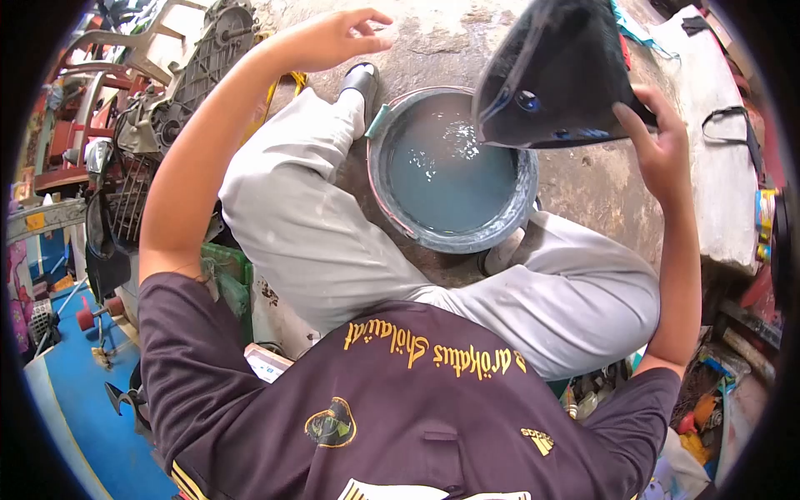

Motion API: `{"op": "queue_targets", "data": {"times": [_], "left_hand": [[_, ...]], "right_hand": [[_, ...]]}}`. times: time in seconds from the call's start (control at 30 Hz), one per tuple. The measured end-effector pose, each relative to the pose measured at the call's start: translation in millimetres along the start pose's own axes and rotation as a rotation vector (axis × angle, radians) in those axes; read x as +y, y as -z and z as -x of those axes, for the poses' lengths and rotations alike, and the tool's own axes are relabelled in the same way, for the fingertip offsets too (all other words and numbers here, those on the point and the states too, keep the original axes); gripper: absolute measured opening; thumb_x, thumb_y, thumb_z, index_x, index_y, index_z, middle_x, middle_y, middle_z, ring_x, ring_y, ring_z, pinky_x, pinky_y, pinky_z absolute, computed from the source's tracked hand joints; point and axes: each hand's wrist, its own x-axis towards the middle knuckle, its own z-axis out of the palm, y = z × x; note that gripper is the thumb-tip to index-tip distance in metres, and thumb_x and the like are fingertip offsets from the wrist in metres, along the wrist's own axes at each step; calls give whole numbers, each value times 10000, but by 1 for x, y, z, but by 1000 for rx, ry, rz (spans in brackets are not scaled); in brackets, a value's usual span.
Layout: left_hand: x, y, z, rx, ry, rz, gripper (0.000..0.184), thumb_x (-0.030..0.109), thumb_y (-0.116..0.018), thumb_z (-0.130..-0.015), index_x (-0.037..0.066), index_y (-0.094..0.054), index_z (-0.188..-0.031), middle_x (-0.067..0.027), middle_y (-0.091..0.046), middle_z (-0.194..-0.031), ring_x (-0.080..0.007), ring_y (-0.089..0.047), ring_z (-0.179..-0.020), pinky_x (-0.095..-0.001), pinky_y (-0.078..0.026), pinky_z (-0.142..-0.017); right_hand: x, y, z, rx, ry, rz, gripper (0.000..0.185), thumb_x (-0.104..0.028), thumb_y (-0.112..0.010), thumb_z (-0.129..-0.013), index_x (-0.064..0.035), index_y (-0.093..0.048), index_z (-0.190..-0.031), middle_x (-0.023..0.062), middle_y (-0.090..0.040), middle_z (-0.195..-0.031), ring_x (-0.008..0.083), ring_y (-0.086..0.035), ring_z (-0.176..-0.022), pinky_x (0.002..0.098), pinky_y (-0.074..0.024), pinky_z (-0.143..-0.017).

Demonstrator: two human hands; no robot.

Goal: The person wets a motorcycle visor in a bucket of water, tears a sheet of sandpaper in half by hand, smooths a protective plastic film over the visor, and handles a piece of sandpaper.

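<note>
The right hand pinches the black panel by its near right corner, above the bucket's far right rim; the left hand, fingers loosely spread, could steady its opposite edge.

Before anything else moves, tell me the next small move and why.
Probably bring the empty left hand to the free side of the dark panel: only the right hand grips it, at one corner, and in this view it overlaps the rim of the bucket.

The stained concrete floor carries a round bucket of cloudy water.
</note>
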Motion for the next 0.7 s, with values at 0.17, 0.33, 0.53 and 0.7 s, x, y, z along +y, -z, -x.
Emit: {"op": "queue_targets", "data": {"times": [0.17, 0.33, 0.53, 0.7], "left_hand": [[-28, -16, 69, -90, 187, 184, 503, 417, -664, -1004, 115, -592, -1400, -126, -723, -1142, -217, -693, -957, -359, -550, -878], [-70, -45, 78, 257, 269, 349, 422, 346, -682, -998, 66, -649, -1313, -85, -727, -1060, -170, -661, -947, -320, -532, -857], [-101, -52, 54, 206, 316, 593, 414, 372, -550, -1053, 104, -602, -1364, -64, -703, -1157, -137, -653, -1074, -309, -497, -906], [-105, -64, 34, 159, 270, 736, 419, 405, -536, -1060, 112, -605, -1353, -43, -707, -1127, -146, -663, -1053, -322, -506, -897]], "right_hand": [[2, -6, -6, -27, -133, -52, 193, -73, -701, -963, 9, -678, -1137, 27, -693, -1028, 103, -612, -984, 260, -467, -919], [0, -23, -32, -20, -90, -99, 194, -72, -703, -966, 18, -676, -1135, 30, -695, -1037, 101, -611, -987, 254, -460, -919], [-48, -26, -35, -21, 29, 160, 192, -77, -697, -974, 18, -661, -1137, 39, -675, -1036, 115, -598, -1007, 261, -445, -938], [-60, -43, -25, 92, -10, 29, 200, -72, -699, -967, 18, -656, -1141, 61, -678, -1034, 137, -606, -1016, 282, -449, -949]]}}
